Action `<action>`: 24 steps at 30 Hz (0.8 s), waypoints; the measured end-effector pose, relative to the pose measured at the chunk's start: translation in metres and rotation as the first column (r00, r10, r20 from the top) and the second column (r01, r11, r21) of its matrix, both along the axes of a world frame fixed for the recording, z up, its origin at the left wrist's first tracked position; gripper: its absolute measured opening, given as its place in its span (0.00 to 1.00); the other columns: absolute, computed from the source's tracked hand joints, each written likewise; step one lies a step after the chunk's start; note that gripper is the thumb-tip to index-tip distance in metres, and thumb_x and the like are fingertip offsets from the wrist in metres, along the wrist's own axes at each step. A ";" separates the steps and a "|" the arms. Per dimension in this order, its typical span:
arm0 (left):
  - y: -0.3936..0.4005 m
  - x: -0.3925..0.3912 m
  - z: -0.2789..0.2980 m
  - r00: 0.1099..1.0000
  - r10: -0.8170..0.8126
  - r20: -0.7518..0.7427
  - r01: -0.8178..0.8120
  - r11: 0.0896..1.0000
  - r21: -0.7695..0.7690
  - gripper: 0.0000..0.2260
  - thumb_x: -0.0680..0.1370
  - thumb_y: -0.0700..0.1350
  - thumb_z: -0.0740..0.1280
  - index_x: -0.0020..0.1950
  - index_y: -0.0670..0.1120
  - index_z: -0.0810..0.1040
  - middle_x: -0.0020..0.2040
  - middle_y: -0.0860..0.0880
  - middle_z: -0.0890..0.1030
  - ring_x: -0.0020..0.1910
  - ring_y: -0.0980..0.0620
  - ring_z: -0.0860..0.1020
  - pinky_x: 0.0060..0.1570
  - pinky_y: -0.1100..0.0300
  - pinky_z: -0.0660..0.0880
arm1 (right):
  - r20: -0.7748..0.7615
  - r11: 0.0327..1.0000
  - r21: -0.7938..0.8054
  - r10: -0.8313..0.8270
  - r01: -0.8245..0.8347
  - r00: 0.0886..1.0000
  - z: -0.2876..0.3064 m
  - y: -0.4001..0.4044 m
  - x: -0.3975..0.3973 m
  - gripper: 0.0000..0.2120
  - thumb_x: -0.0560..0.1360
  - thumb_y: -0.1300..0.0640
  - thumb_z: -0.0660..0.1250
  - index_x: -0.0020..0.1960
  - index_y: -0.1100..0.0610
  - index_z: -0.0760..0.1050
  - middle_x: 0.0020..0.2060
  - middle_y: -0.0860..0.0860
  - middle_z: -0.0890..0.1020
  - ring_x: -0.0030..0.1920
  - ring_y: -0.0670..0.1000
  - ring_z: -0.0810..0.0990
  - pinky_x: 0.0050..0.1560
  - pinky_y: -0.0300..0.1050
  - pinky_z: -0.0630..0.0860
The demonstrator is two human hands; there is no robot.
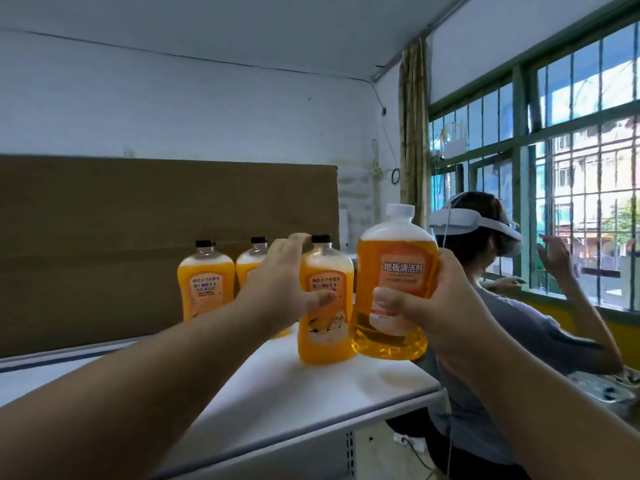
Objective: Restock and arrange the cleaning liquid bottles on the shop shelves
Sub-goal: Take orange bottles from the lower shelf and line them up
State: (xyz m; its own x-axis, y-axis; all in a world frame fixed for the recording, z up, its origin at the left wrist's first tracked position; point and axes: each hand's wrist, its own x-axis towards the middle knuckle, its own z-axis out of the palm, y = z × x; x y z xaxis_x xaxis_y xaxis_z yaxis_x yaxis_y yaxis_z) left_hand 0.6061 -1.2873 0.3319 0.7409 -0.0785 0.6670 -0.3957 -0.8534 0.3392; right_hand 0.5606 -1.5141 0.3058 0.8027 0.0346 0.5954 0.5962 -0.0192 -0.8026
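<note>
On the white top shelf [294, 393] stand three orange bottles with black caps. My left hand [280, 282] grips the nearest black-capped bottle [327, 327] from its left side, thumb across the label. The two others, one far left [205, 282] and one partly hidden behind my hand [250, 261], stand further back. My right hand [436, 303] holds a larger clear amber bottle with a white cap [394, 271] at the shelf's right end, its base at or just above the shelf.
A brown cardboard sheet [138, 237] stands behind the shelf against the white wall. To the right, a seated person wearing a white headset [485, 230] is close to the shelf's end, beside barred windows [571, 168]. The shelf's front edge [311, 441] runs below my arms.
</note>
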 end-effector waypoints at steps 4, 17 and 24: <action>0.000 0.002 -0.006 0.994 0.047 0.097 -0.061 0.986 0.153 0.49 0.66 0.62 0.78 0.77 0.58 0.52 0.71 0.50 0.70 0.67 0.48 0.73 0.61 0.49 0.77 | -0.020 0.999 -0.021 0.044 -0.045 0.999 -0.002 -0.008 0.022 0.43 0.52 0.44 0.83 0.62 0.43 0.67 0.55 0.48 0.82 0.52 0.49 0.85 0.49 0.54 0.83; -0.010 0.063 0.009 0.919 0.279 0.278 -0.392 0.732 0.557 0.38 0.73 0.69 0.65 0.77 0.60 0.53 0.67 0.50 0.75 0.69 0.44 0.69 0.72 0.43 0.60 | -0.051 0.989 -0.133 0.063 -0.069 0.997 -0.008 0.000 0.061 0.41 0.59 0.46 0.82 0.65 0.43 0.64 0.55 0.44 0.79 0.53 0.49 0.83 0.48 0.49 0.84; -0.002 0.076 0.013 0.900 0.323 0.291 -0.435 0.659 0.614 0.38 0.74 0.69 0.64 0.78 0.58 0.53 0.69 0.47 0.76 0.71 0.42 0.68 0.74 0.43 0.58 | -0.055 0.982 -0.173 0.061 -0.070 0.997 -0.011 0.005 0.072 0.38 0.61 0.49 0.83 0.64 0.42 0.64 0.55 0.45 0.80 0.53 0.48 0.83 0.48 0.47 0.84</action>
